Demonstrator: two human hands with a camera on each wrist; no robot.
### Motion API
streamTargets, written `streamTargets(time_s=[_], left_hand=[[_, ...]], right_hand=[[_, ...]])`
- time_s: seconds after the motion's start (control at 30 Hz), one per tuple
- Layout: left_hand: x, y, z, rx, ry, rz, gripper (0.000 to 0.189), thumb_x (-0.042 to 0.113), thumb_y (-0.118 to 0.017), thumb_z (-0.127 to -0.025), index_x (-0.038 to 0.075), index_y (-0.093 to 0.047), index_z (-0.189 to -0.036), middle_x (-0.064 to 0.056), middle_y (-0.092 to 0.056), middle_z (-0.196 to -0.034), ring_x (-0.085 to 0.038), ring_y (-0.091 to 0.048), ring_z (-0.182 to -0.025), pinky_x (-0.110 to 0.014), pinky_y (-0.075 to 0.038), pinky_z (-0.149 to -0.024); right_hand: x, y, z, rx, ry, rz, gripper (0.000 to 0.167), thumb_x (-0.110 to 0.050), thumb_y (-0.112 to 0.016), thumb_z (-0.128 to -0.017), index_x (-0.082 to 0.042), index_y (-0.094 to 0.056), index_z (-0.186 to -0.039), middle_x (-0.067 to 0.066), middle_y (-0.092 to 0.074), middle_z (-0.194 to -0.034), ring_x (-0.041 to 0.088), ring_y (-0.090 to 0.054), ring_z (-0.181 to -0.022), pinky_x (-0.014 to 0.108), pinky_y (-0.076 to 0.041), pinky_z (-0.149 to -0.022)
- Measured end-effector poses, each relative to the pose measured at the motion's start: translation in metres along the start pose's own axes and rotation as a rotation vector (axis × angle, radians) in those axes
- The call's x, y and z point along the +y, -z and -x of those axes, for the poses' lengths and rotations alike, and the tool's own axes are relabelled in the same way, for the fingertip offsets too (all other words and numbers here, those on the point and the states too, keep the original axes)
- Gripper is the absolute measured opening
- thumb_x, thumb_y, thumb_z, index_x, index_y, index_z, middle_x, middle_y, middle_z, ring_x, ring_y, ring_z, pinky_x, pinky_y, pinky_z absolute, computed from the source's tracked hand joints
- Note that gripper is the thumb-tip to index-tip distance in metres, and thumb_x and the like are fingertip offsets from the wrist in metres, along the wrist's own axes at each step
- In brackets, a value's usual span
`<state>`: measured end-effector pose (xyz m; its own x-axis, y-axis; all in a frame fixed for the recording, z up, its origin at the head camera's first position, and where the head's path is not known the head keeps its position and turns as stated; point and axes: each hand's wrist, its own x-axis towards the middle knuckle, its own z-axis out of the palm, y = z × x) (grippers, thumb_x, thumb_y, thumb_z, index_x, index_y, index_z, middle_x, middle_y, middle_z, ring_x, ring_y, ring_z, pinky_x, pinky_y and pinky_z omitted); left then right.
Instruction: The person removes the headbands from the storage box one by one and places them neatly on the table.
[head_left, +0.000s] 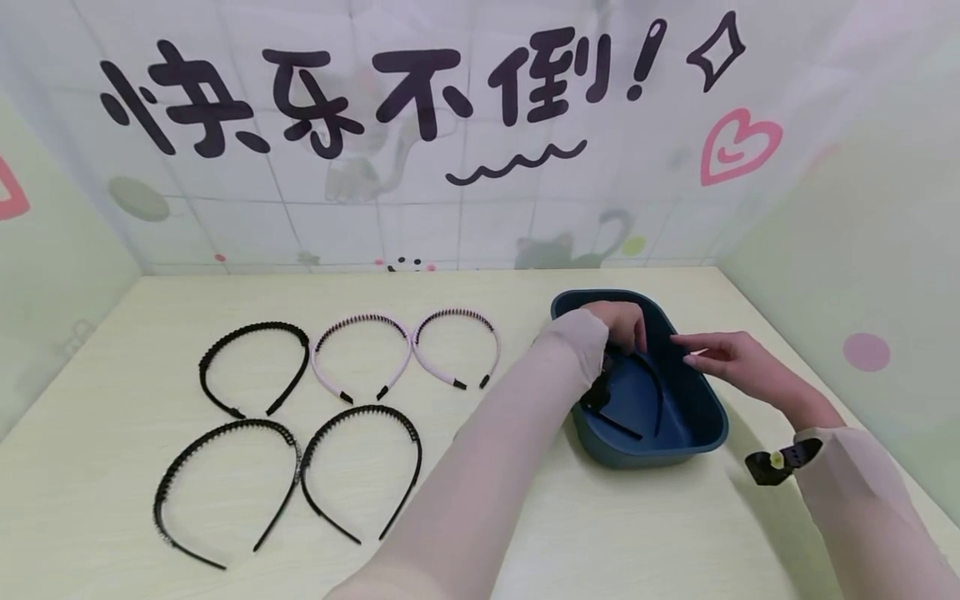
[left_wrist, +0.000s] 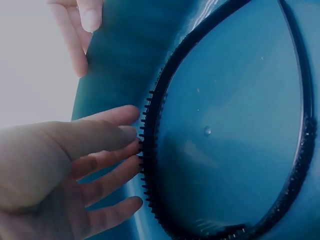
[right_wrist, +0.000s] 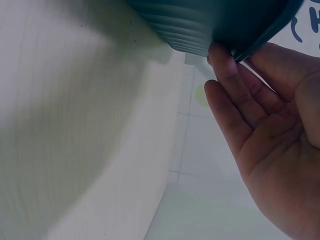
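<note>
A black toothed headband lies in a dark blue plastic bin. My left hand reaches down inside the bin. In the left wrist view its relaxed, spread fingers have their tips right at the headband's teeth, with the thumb alongside. At the bin's right side, my right hand pinches the rim. The right wrist view has its fingers against the outer wall. Part of the headband is hidden behind my left wrist in the head view.
Left of the bin, a black headband and two lilac ones form a back row. Two more black headbands lie in front. A printed backdrop stands behind the table.
</note>
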<state>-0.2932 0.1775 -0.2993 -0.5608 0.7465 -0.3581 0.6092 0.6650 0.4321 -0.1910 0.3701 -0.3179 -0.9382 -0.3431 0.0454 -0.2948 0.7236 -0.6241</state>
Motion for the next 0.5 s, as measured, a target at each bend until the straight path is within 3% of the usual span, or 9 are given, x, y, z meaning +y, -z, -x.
streamTargets(time_s=[0.2,0.5], left_hand=[[-0.008,-0.002,-0.007,0.015,0.013,0.018,0.032,-0.003,-0.061,-0.084,0.018,-0.070,-0.106,0.005,-0.062,-0.111,-0.008,-0.052,-0.097,-0.018,-0.042,-0.077],[-0.016,-0.006,-0.018,0.002,0.014,0.039,0.037,-0.008,-0.056,-0.083,0.018,-0.071,-0.104,0.006,-0.060,-0.115,-0.007,-0.052,-0.097,-0.017,-0.042,-0.073]], right_hand=[[0.000,-0.001,-0.001,0.004,-0.007,-0.002,0.037,-0.011,-0.056,-0.092,0.006,-0.053,-0.124,0.027,-0.054,-0.119,-0.008,-0.053,-0.093,0.014,-0.045,-0.075],[0.000,0.000,-0.001,-0.014,-0.019,0.001,0.037,-0.009,-0.055,-0.092,0.006,-0.052,-0.126,0.028,-0.052,-0.121,-0.003,-0.055,-0.095,0.015,-0.046,-0.075]])
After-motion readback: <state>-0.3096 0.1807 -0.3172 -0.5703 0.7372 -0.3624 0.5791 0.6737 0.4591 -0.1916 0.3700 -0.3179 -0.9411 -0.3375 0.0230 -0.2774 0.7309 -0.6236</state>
